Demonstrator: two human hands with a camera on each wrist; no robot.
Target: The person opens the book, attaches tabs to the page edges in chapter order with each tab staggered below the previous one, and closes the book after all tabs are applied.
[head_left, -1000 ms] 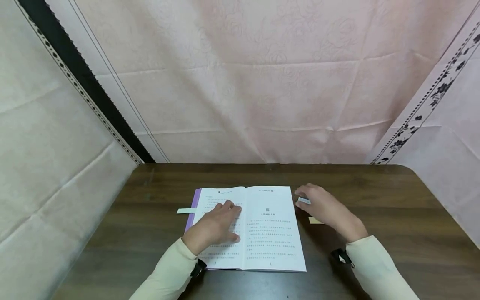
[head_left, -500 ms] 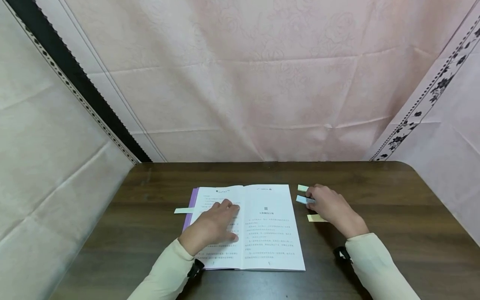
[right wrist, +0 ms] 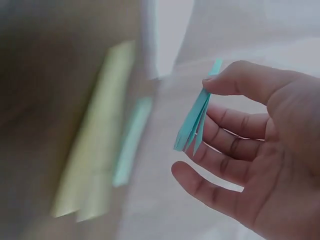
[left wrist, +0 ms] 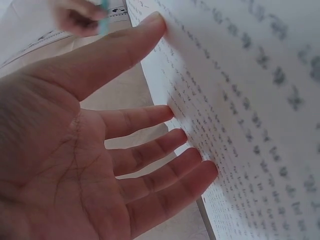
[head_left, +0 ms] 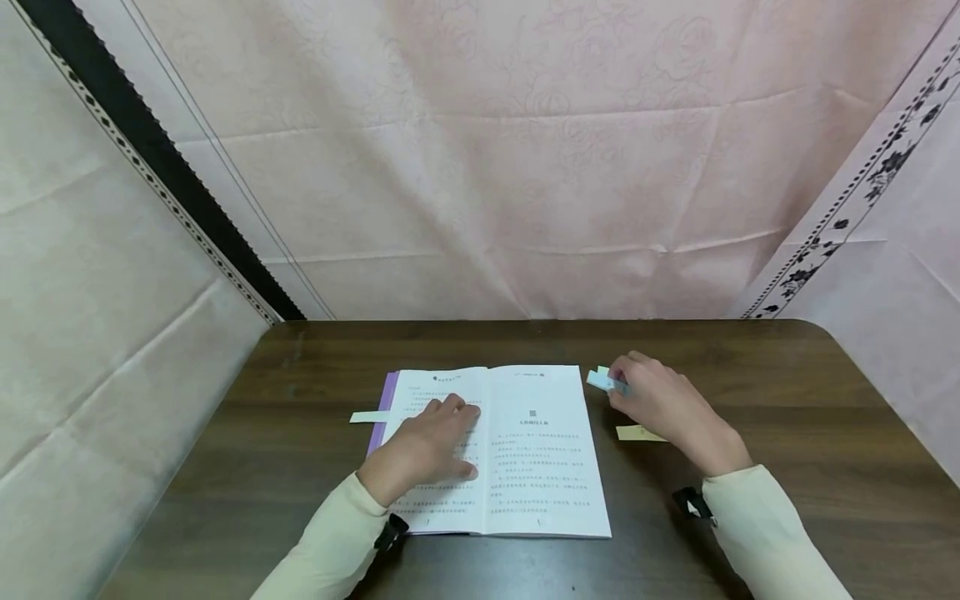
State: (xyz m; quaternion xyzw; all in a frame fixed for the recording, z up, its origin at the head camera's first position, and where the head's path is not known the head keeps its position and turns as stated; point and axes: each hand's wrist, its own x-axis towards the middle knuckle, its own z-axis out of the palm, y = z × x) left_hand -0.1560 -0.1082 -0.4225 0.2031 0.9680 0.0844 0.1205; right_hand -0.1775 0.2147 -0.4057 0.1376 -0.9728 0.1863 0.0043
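An open book (head_left: 543,475) with printed pages lies on the table. My left hand (head_left: 426,448) rests on its left page, fingers spread, fingertips (left wrist: 205,170) pressing the paper. To the right of the book, my right hand (head_left: 667,407) pinches a thin bundle of blue paper strips (right wrist: 192,120) between thumb and fingers. The strips fan apart slightly at their lower ends. Below that hand on the table are yellow paper strips (head_left: 636,433), partly covered by it. A green strip (right wrist: 132,142) lies beside the yellow ones, mostly hidden behind the blue bundle in the head view.
A pale strip (head_left: 369,417) sticks out from the book's left side, across the purple cover edge (head_left: 386,398). The dark wooden table (head_left: 750,375) ends at the back against a hanging pink cloth (head_left: 525,208). Each wrist carries a black strap.
My right hand has picked the blue strips up and shifted them slightly away from me, over the green strip. My left hand stays on the page.
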